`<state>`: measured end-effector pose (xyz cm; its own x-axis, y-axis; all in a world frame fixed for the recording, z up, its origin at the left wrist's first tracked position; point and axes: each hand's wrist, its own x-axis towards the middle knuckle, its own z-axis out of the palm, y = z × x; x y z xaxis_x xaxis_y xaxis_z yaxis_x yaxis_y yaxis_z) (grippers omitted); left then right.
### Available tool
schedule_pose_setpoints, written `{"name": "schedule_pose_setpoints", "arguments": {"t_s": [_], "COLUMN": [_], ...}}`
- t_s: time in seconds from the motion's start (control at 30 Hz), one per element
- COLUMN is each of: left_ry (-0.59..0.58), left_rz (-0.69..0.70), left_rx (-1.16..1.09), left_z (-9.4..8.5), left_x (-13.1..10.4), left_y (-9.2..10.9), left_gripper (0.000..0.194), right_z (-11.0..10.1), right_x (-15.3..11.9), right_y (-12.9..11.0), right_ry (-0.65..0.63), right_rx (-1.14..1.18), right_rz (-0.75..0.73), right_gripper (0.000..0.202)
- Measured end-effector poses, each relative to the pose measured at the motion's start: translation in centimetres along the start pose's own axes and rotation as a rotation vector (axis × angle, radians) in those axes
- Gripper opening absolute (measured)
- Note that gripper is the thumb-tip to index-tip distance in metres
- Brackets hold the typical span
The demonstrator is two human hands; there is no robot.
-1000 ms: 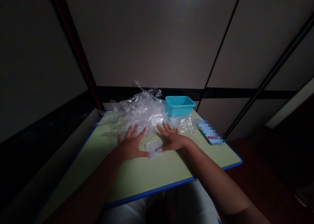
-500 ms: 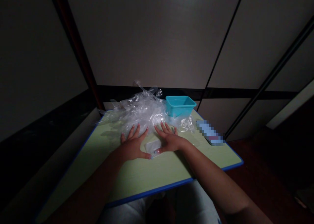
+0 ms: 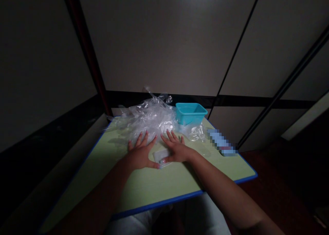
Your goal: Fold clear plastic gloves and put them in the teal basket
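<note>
On the pale green table (image 3: pixel 159 187), a flat, folded piece of clear plastic (image 3: pixel 159 155) lies between my two hands. My left hand (image 3: pixel 141 155) is spread palm down to its left, with the thumb tip at the plastic's near edge. Spread in the same way, my right hand (image 3: pixel 177 150) covers the plastic's right side, its thumb resting on it. Just beyond my fingertips is a heap of crumpled clear plastic bags (image 3: pixel 151 116). A turquoise plastic tub (image 3: pixel 191 116) stands upright behind my right hand, with more clear plastic at its base.
A light blue flat object (image 3: pixel 222 143), blurred by pixelation, lies near the table's right edge. Blue trim (image 3: pixel 159 204) runs along the front edge. Behind the table rises a panelled wall or cabinet front (image 3: pixel 164 46). My legs are under the table's near side.
The view has shifted slightly, so everything sits a little lower and further right. Both hands stay spread on the table, and my right fingers seem to have barely moved.
</note>
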<state>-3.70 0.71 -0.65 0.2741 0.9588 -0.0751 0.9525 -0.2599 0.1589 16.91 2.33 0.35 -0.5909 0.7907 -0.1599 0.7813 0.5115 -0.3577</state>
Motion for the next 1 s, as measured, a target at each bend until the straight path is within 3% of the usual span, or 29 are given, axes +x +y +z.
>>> {"name": "schedule_pose_setpoints", "arguments": {"t_s": [0.13,0.3,0.43,0.67,1.0], "left_ry": [-0.002,0.070,0.063,0.063,0.028], "left_rz": [0.005,0.010,0.027,0.017,-0.047], "left_rx": [0.009,-0.003,0.003,-0.013,-0.009], "left_z": [-0.1,0.1,0.2,0.3,0.2], "left_x": [-0.1,-0.2,-0.2,0.0,0.0], "left_y": [0.1,0.3,0.1,0.2,0.5], "left_gripper": [0.124,0.092,0.110,0.115,0.117], "right_z": [-0.2,-0.3,-0.5,-0.1,-1.0], "right_x": [0.0,0.0,-0.4,0.0,-0.5], "right_y": [0.8,1.2,0.9,-0.1,1.5], "right_ry": [0.021,0.010,0.012,-0.030,-0.049], "right_rx": [0.008,0.013,0.046,0.023,0.024], "right_rz": [0.039,0.060,0.017,-0.050,0.118], "right_gripper": [0.114,0.116,0.116,0.125,0.130]}}
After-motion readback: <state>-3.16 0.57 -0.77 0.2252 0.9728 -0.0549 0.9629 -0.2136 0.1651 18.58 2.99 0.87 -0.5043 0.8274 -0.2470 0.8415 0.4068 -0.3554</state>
